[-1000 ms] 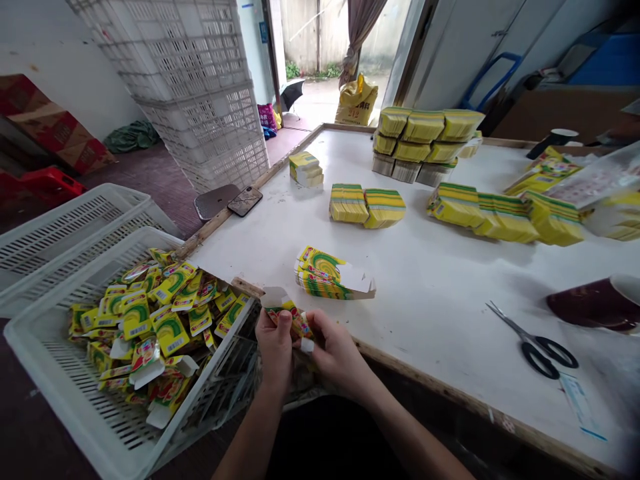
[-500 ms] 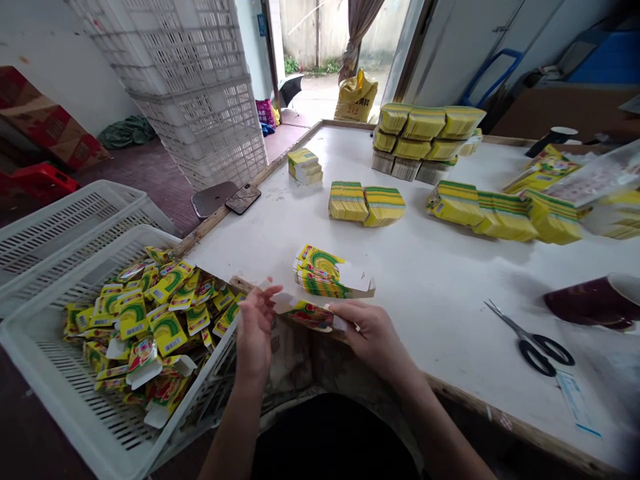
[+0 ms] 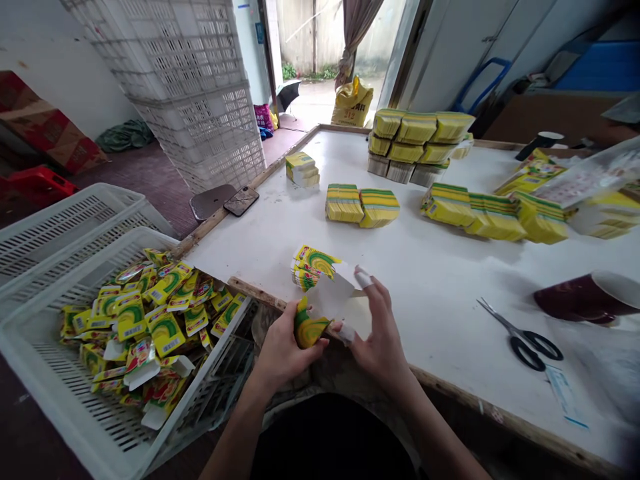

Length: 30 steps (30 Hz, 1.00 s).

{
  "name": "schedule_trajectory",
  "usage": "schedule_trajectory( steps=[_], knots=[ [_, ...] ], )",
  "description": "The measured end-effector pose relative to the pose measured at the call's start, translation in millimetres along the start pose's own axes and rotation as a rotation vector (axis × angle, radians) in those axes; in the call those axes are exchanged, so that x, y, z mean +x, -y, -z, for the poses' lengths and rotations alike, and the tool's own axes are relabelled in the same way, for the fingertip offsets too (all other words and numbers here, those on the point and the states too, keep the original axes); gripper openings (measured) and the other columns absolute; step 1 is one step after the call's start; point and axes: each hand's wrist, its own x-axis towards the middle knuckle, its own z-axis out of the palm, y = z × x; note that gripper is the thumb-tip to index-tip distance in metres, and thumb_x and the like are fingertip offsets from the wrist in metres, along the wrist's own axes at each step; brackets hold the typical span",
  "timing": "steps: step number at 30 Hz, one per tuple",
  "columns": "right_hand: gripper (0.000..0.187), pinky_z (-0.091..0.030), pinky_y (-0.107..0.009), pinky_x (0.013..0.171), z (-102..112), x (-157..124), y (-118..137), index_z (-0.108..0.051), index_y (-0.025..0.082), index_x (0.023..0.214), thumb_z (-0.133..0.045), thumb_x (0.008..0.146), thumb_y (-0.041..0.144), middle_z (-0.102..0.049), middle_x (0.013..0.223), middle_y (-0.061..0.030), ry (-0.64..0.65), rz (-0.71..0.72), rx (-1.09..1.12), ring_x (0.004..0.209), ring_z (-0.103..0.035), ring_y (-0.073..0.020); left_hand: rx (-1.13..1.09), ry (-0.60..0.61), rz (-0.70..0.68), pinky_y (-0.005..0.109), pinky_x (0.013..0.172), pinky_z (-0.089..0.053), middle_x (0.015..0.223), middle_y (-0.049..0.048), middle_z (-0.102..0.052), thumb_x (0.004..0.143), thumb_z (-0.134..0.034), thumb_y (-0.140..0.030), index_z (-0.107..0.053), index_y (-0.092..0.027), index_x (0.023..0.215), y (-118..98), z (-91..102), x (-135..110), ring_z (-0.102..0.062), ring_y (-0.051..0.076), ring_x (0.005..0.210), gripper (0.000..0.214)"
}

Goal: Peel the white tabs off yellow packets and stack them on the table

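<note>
My left hand is closed around a small yellow-green carton at the table's near edge. My right hand touches the carton's white open flap, fingers partly spread, with white tape on two fingertips. Just beyond lies a short stack of flat cartons on the white table. A white crate at my left holds several folded cartons.
Bundled stacks of flat cartons stand across the middle and far table, with taller piles behind. Black scissors and a dark cup lie at the right. Two phones rest at the left edge. Stacked white crates stand beyond.
The earlier carton has left my hands. My hands came back together at the table edge, and the left now grips a fresh carton while the right works its flap.
</note>
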Motion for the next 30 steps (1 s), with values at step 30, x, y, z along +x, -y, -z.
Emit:
schedule_trajectory(
  steps=[30],
  knots=[
    [0.056, -0.041, -0.05, 0.111, -27.9, -6.5, -22.4, -0.046, 0.02, 0.146, -0.05, 0.091, 0.012, -0.042, 0.153, -0.0172, 0.295, -0.048, 0.108, 0.141, -0.04, -0.033, 0.438, -0.137, -0.13, 0.048, 0.092, -0.048, 0.115, 0.0124, -0.06, 0.067, -0.064, -0.012, -0.042, -0.021, 0.12, 23.2, -18.4, -1.9, -0.059, 0.032, 0.108, 0.058]
  ],
)
